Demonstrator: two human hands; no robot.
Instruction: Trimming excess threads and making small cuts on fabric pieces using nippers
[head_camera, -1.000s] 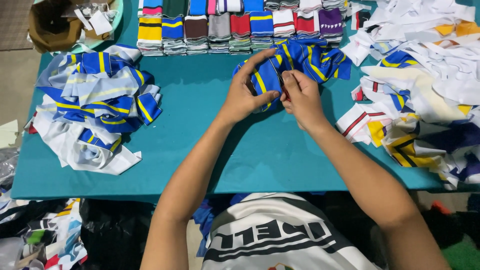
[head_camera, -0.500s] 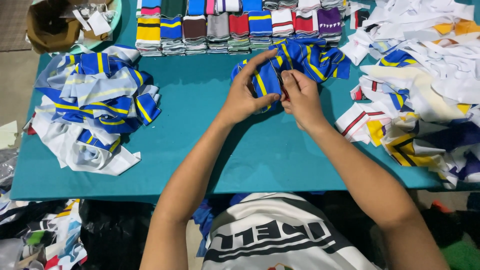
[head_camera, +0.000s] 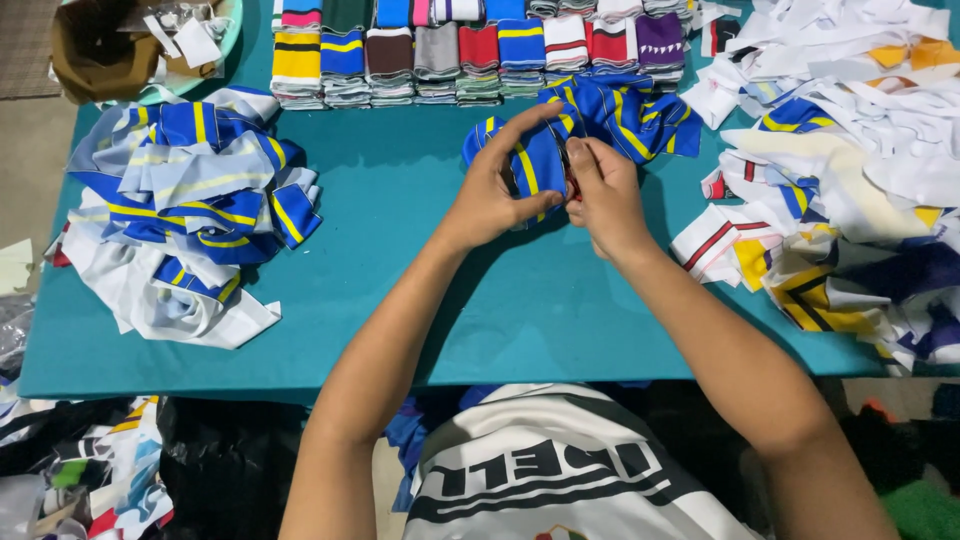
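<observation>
My left hand (head_camera: 490, 195) and my right hand (head_camera: 605, 195) meet over the far middle of the table (head_camera: 420, 300), both closed on the same blue cloth piece with yellow stripes (head_camera: 535, 165). The left hand's fingers curl over the top of the bunched cloth with the thumb underneath, gripping it. The right hand pinches the cloth's near edge between thumb and fingers; something small and red shows at that pinch, but I cannot tell what it is. The two hands are almost touching, with the cloth pressed between them.

The cloth trails away to the right and back into a loose bundle of the same blue and yellow fabric (head_camera: 630, 115), which lies on the teal table just in front of a row of folded striped pieces (head_camera: 470, 50) stacked neatly along the far edge, in yellow, blue, brown, grey, red, white and purple.

To my left sits a heap of blue, yellow and white cloth (head_camera: 185, 205), well apart from my hands. To my right a larger, untidy pile of mostly white scraps (head_camera: 850, 150) with yellow, red and navy bits spreads to the table's edge. At the far left corner is a pale green basin (head_camera: 225, 35) holding a brown bag and paper tags.
</observation>
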